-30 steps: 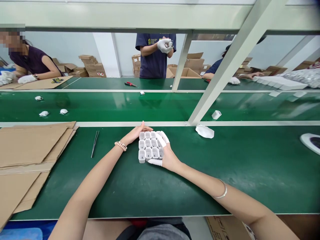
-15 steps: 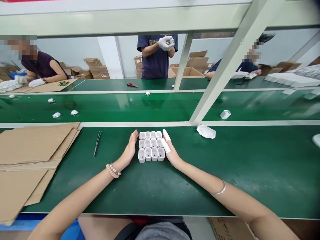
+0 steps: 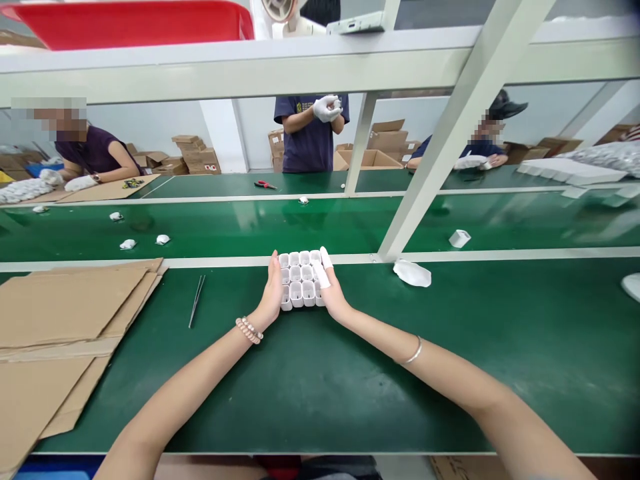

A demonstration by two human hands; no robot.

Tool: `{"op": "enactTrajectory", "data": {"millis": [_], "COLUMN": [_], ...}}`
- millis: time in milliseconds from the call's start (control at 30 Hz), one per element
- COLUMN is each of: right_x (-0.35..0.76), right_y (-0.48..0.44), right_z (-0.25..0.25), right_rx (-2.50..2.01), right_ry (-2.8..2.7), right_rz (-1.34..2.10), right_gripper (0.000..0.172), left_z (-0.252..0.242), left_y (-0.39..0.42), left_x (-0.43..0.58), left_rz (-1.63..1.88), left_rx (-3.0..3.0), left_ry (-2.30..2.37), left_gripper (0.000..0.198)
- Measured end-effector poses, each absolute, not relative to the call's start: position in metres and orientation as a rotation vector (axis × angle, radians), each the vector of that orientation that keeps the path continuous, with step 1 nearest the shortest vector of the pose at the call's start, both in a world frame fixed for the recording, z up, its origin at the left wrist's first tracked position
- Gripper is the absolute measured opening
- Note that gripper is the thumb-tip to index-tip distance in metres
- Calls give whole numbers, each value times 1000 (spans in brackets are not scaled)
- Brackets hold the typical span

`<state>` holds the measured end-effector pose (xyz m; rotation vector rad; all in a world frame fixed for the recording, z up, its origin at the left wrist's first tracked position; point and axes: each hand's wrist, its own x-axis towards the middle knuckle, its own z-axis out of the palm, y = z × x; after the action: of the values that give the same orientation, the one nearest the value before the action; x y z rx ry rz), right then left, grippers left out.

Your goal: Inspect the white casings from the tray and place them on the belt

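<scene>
A block of several small white square plastic cups (image 3: pixel 303 301) stands in rows, open tops up, with small dark slots inside some of them. My left hand (image 3: pixel 271 293) presses flat against the left side of the block, fingers straight and pointing away from me. Against the right side lies my right hand (image 3: pixel 334 295), with white covers on its thumb and a finger; it overlaps the right-hand cups. The block is squeezed between both palms. Whether it touches the table or is slightly raised, I cannot tell.
Flattened cardboard (image 3: pixel 65 307) and tweezers (image 3: pixel 197 301) lie left on the green table. A white glove-like piece (image 3: pixel 413 273) lies by the slanted post (image 3: pixel 425 173). Beyond the rail, the green belt carries small white parts (image 3: pixel 163 239) and a white box (image 3: pixel 459 238). Co-workers sit and stand opposite.
My left hand has closed in from a small gap to touch the cups. Both hands and the block have shifted away from me. The head view has tilted upward.
</scene>
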<state>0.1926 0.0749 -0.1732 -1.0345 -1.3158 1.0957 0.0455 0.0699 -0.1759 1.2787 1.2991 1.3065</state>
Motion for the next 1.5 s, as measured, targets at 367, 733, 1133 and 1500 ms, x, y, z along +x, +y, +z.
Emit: {"op": "enactTrajectory", "data": {"millis": [367,733,1133,1500], "right_x": [192,230,233,234], "right_y": [81,129,134,136], "right_z": [-202,-215,-214,-214], "right_rx": [-1130,-1157,-1154,-1201], "right_ry": [-1216,-1091,-1118,-1162], "right_rz": [1181,931,903,907], "right_gripper": [75,60,49,46], "left_z": [-197,-214,-196,-199], "left_y": [76,119,112,107], "left_x": [40,-12,-26,-23], "left_rz": [1321,1328,1103,1173], "left_rx": [1239,1626,2188,2166], "left_ry": [1306,1261,1113,1320], "left_gripper": [61,33,18,7]}}
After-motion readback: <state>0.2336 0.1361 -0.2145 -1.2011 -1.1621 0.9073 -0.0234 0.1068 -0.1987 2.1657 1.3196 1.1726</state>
